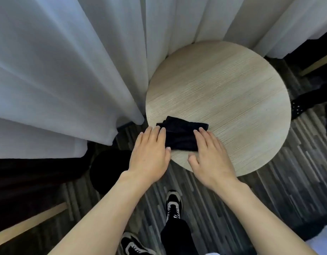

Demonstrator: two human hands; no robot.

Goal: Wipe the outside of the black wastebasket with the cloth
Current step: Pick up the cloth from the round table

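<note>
Nearest, two black-and-white sneakers (173,205) stand on the striped carpet (269,190). Further out, the left hand (149,153) and right hand (210,155) lie flat, fingers extended, neither grip closed on anything, fingertips resting on the folded dark cloth (181,135) at the near edge of the round wooden surface (223,89). Left of it, the black wastebasket (107,168) stands on the floor. Beyond, white curtains (67,61) hang.

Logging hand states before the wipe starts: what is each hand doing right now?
Left hand: open, flat, fingertips at the left edge of the black cloth, gripping nothing.
Right hand: open, flat, fingers resting on the cloth, not gripping.
</note>
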